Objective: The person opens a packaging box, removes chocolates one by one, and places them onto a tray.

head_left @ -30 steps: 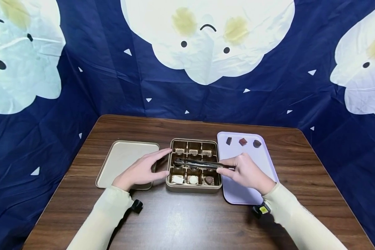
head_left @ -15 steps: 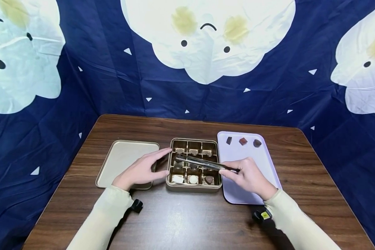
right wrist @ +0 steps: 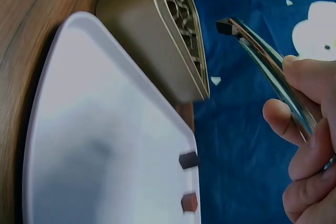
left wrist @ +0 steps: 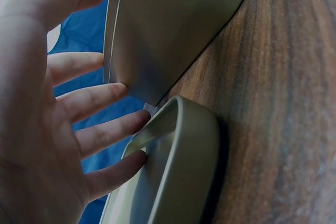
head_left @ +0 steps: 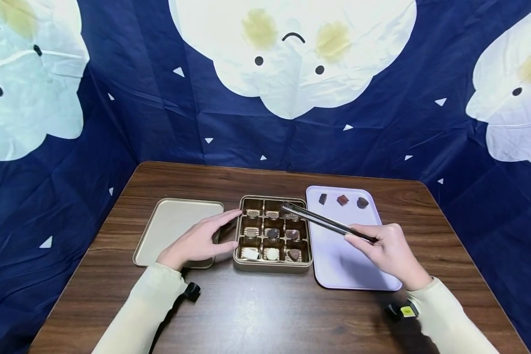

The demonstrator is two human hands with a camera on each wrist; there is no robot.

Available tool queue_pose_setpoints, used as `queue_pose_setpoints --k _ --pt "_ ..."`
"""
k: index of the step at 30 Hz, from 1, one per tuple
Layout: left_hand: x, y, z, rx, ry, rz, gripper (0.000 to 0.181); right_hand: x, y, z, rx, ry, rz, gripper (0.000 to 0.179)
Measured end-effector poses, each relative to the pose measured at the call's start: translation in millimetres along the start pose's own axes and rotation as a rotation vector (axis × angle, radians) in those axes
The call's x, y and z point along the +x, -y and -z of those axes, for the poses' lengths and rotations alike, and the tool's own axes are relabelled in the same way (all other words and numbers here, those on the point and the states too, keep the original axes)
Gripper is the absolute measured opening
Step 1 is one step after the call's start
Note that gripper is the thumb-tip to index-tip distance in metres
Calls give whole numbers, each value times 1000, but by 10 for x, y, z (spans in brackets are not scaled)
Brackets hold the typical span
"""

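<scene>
My right hand [head_left: 387,250] grips a pair of slim metal tongs [head_left: 327,222] from above the lavender tray. At their tips, a dark block-shaped chocolate [right wrist: 226,27] is pinched, held above the rim in the right wrist view. In the head view those tips overlap the back right part of a gold tin [head_left: 272,267] with a divided liner. White and brown chocolates lie in its front row; a dark chocolate [head_left: 272,233] and a brown one [head_left: 293,234] sit in the middle row. My left hand [head_left: 199,243] has its fingers spread, thumb and fingertips at the tin's left side.
The lavender tray [head_left: 345,273] stands right of the tin, with a dark bar [head_left: 322,198], a reddish square [head_left: 342,200] and another dark chocolate [head_left: 362,202] along its back edge. The tin's lid [head_left: 170,228] lies left, partly under my left hand. Fabric walls surround the table.
The tongs have moved from the tin's middle left compartment toward its back right, and my right hand has shifted right. The left hand stays at the tin.
</scene>
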State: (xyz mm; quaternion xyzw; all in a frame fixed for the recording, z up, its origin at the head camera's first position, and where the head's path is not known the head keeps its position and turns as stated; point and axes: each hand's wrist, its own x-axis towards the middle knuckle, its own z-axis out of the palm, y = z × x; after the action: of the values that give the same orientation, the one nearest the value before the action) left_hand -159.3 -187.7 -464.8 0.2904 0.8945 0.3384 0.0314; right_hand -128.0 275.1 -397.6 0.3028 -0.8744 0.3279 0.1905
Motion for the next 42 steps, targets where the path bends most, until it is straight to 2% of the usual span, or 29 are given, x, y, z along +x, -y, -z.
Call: queue_pose_setpoints --k 11,22,32,42 --pt "3 14 12 3 8 -3 85 -311 -202 263 -87 -101 -104 25" --pt "3 22 15 7 7 1 85 -577 -505 296 -195 -142 -122 24" --pt "16 19 -5 10 2 -18 85 -615 -643 191 -211 -123 -155 20" --pt "13 8 0 5 2 -16 84 -605 -632 147 -190 -112 -180 21"
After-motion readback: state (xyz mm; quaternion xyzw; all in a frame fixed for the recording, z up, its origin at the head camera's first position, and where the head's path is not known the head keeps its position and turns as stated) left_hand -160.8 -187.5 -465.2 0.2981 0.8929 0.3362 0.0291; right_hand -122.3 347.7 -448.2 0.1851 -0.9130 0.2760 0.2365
